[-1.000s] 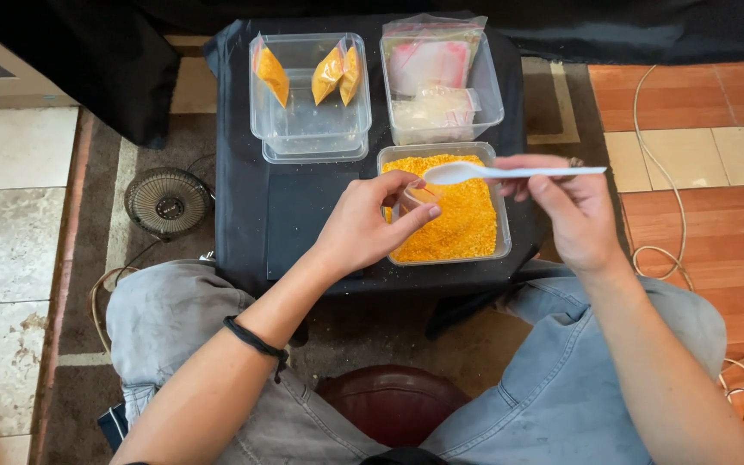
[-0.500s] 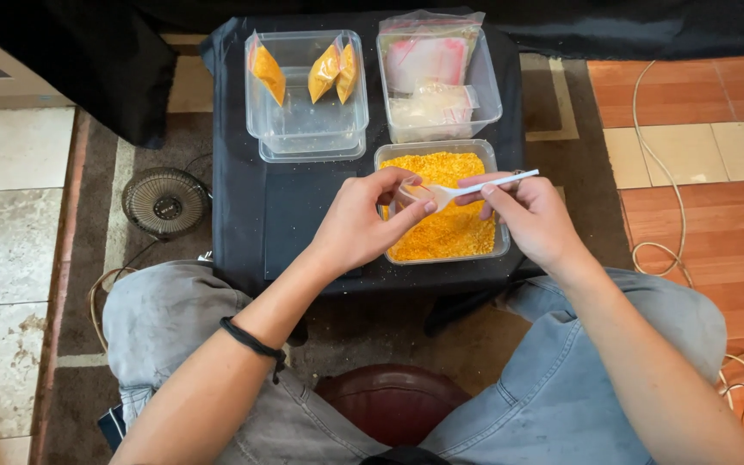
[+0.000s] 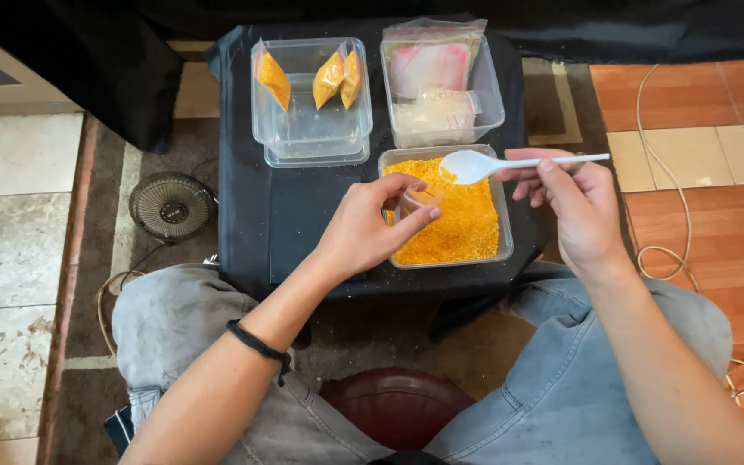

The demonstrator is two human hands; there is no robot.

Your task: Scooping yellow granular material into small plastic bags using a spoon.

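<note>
Head view, read from left to right: a small round fan [image 3: 171, 207] sits on the floor beside the low table covered with black cloth [image 3: 303, 224]. At the table's far left stands a clear plastic container [image 3: 310, 103] holding three small filled orange packets [image 3: 273, 80], all propped against its walls.

Your left hand [image 3: 363, 228] is over the near edge of the clear tray of orange powder [image 3: 462, 224]. Its fingers are curled and pressed around a small clear bag [image 3: 417, 200], pinching it at the mouth; the mouth faces up and toward the spoon. A little orange powder shows inside the bag. A black band [image 3: 256, 344] circles your left wrist.

Behind the tray, a second clear container [image 3: 441, 86] holds a stack of flat plastic bags, some with a pink tint.

Your right hand [image 3: 579, 207] holds the white plastic spoon [image 3: 510, 164] by pinching the handle between thumb and fingers. The spoon's long axis runs nearly level across the view: the bowl points left, toward the bag, and the handle tip points right, past your fingers. The bowl hangs above the far edge of the powder tray, just beside the bag's mouth but apart from it, with a trace of powder on it.

A white cable [image 3: 647, 250] loops over the floor tiles at the right.
</note>
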